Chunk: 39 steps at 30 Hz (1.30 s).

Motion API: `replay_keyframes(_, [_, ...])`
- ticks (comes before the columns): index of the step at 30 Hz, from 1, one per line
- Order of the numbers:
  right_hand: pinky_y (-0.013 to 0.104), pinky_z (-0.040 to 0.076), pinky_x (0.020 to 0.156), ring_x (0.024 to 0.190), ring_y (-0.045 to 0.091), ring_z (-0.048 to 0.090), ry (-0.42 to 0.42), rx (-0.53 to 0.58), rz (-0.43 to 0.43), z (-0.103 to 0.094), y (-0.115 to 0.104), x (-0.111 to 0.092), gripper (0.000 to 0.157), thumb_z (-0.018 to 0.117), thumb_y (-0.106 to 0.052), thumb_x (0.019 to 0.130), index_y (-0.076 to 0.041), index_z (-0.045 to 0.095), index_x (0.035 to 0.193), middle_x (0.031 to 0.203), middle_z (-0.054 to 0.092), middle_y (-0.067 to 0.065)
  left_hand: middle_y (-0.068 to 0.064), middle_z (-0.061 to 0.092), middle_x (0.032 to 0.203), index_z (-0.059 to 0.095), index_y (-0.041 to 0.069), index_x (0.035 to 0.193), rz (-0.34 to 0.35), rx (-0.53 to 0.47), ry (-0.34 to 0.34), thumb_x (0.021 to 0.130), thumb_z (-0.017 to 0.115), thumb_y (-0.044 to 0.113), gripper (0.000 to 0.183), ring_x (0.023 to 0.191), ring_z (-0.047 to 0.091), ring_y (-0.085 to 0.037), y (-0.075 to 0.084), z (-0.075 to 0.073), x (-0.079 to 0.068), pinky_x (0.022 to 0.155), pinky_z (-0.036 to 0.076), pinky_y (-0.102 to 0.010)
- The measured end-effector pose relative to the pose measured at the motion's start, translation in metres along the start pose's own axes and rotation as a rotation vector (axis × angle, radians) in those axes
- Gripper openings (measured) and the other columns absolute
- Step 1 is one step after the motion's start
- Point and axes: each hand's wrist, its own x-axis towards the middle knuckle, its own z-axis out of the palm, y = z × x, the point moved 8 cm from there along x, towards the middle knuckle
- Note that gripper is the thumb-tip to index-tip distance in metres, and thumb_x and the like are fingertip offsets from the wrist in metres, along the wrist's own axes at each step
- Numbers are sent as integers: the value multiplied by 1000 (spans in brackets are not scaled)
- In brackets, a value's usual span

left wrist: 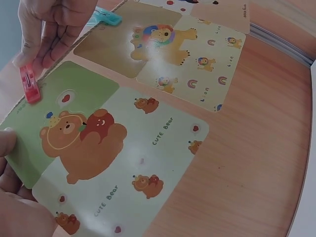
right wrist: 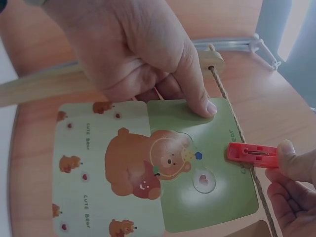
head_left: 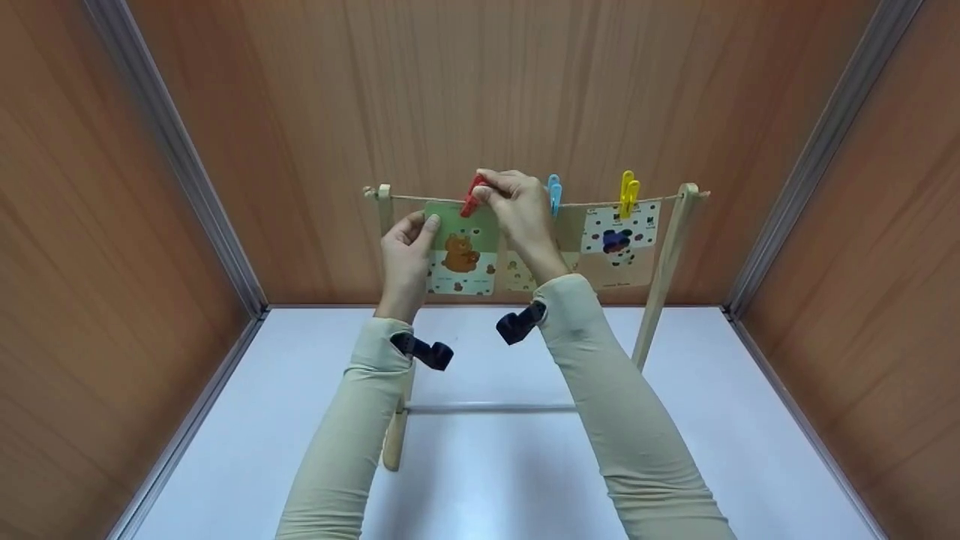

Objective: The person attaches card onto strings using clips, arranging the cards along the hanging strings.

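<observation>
My left hand pinches the left edge of a green and white bear card, thumb on its front. With thumb and fingers, my right hand grips a red clothespin by its handle end. The clothespin's jaws lie over the card's top edge at the twine. Printed on the card is a brown bear holding a red heart-like shape, with "CUTE Bear" lettering. Right beside it hangs a lion card, partly hidden behind my right hand in the head view.
A blue clothespin holds the lion card on the twine. Farther right, a yellow clothespin holds a spotted card. The twine runs between two wooden posts of a stand on a white table, with wood-grain panels around it.
</observation>
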Motion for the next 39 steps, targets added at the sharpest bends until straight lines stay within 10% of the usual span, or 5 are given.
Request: replay_keyframes(39, [26,48,97,110,19,61,-86,-59,-73,9,6,-8,45,63,-19,91,-9,55,135,119,65,10,-9,62,114,57,4,125,-24,22,-49,99,54,20,31,100,58,-17,-9,-3,-1,84,48,-29])
